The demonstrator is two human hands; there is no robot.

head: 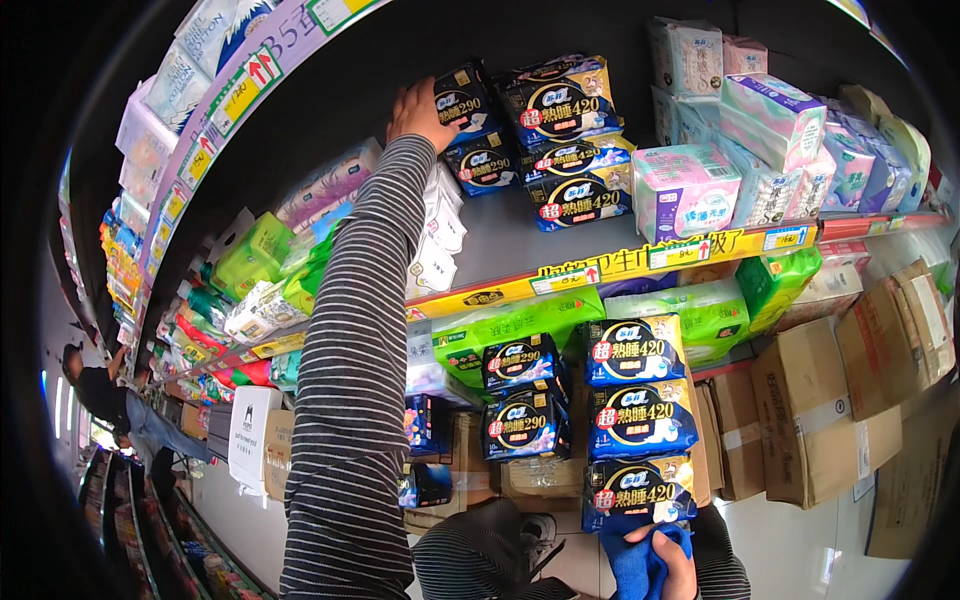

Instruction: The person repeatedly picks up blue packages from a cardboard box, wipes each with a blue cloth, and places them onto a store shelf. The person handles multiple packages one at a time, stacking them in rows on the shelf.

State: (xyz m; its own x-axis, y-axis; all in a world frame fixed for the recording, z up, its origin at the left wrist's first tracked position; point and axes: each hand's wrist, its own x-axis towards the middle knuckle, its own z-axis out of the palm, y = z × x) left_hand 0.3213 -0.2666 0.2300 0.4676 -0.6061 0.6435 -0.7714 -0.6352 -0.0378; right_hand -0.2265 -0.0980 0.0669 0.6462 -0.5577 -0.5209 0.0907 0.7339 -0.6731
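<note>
My left hand (421, 116) reaches up to the shelf and grips the left end of a dark blue and black sanitary pad pack (461, 105). That pack sits on a similar pad pack (480, 161). To their right stands a stack of larger gold-edged pad packs (562, 109). Low in front of me, my right hand (671, 559) holds a bunched blue cloth (634, 559). Just above the cloth is a column of gold-edged packs (641, 424). Beside it are smaller dark packs (523, 420), apparently resting on cardboard boxes.
Pink and purple pad packs (686, 191) fill the shelf's right part, behind a yellow price strip (510, 289). Green tissue packs (517, 326) lie on the lower shelf. Cardboard boxes (814, 420) crowd the floor at right. Another person (124, 394) stands at far left.
</note>
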